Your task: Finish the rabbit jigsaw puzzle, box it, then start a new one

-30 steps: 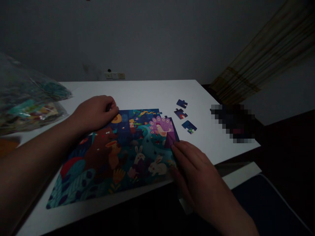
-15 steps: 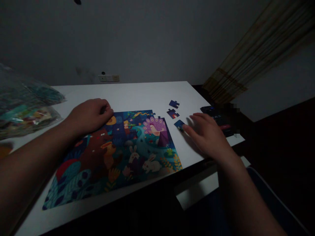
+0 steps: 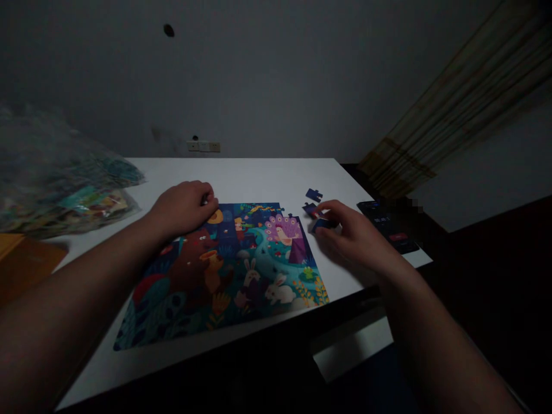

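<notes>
A white table stands before a grey wall with sockets; a curtain hangs right. The jigsaw puzzle lies flat on the table. Right hand: pinching a puzzle piece. Left hand: loosely curled, contents indeterminable.

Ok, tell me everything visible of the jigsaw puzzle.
The jigsaw puzzle lies flat on the white table, near the front edge. It looks like printed cardboard, showing a bear, rabbits and a peacock. Its far right corner is unfilled, tabs exposed. The left hand lies over its far left part, apparently touching.
</notes>
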Available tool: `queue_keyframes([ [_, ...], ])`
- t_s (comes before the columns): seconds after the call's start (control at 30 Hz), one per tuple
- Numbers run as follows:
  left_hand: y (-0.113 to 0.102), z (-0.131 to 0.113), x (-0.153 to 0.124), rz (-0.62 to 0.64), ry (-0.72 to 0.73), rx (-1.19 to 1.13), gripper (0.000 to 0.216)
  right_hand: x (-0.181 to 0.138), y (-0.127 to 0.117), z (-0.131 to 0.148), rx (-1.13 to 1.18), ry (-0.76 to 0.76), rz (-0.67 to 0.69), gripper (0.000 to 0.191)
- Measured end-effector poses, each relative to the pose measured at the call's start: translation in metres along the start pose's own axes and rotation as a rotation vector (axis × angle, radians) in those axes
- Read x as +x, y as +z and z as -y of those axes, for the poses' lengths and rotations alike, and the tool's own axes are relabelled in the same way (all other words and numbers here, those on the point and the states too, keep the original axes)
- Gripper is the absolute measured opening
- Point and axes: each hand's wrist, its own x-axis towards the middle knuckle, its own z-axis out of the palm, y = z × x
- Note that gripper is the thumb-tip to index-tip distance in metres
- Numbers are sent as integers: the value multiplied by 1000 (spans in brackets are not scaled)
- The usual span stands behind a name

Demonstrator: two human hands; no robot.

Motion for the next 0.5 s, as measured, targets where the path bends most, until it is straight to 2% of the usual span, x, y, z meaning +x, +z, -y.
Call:
queue_keyframes([
  [0.07,0,-1,0,-3,7,9,39,24,-6,9,98,-65,35,47],
  [0.17,-1,-2,-1,-8,10,13,40,73,-6,15,265,-20,184,28],
  [0.23,-1,-2,-1,-2,8,2,39,104,1,14,338,34,272,28],
  [0.3,-1,-2,-2,7,9,-19,37,125,10,11,406,26,325,33],
  [0.4,0,-1,-3,-1,19,-33,37,135,21,2,459,-10,380,35],
  [0.5,1,-1,-3,-5,10,-22,38,131,22,-6,382,-6,502,40],
])
